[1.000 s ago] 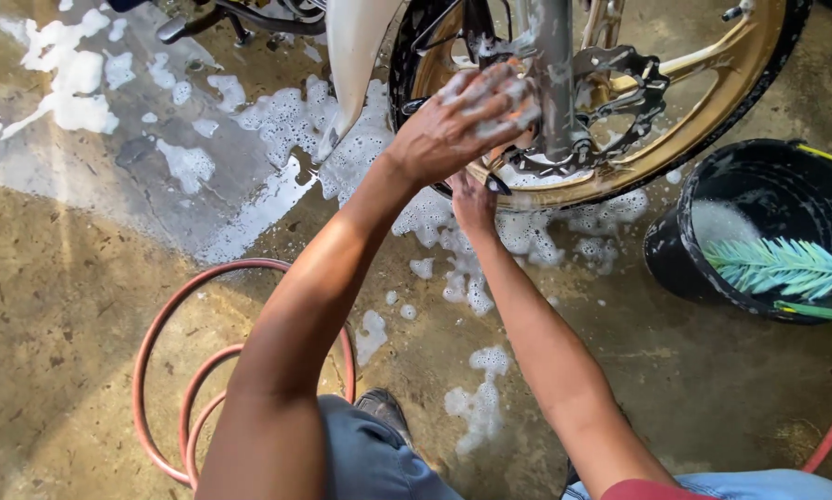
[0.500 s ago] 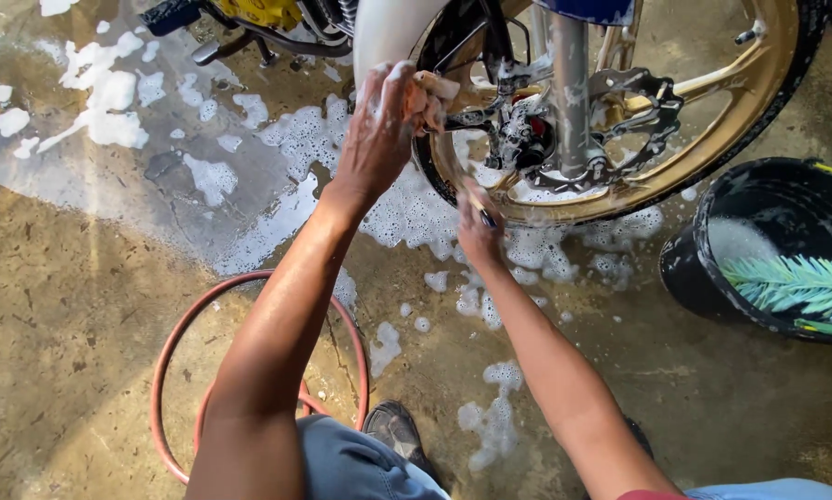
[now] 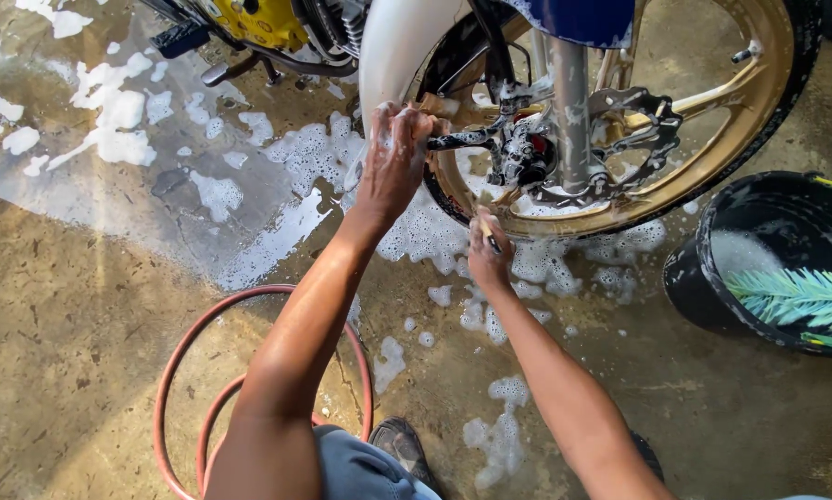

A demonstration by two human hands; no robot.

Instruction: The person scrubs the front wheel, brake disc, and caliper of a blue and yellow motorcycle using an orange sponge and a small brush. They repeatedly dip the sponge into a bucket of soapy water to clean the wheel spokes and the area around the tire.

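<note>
A motorcycle's gold wheel rim (image 3: 712, 157) with a black tyre stands soapy in front of me. Inside it are a brake disc (image 3: 643, 120) and a grey fork leg (image 3: 571, 93). My left hand (image 3: 393, 167) is wet with foam, and its fingers are curled over the wheel's left edge beside the white fender (image 3: 393, 46). My right hand (image 3: 485, 259) is at the bottom of the rim. It is closed on a small pale-handled tool that looks like a brush (image 3: 484, 228), with the tip against the rim.
A black bucket (image 3: 703, 287) of suds with a green feathery brush (image 3: 795, 296) stands at the right. A red hose (image 3: 180, 370) loops on the wet concrete at the lower left. My shoe (image 3: 406, 444) is near the bottom edge. Foam patches (image 3: 119, 111) lie across the floor.
My left hand has moved from the wheel's hub and disc leftward to the wheel's edge. My right hand has stayed low at the rim. The view has shifted slightly.
</note>
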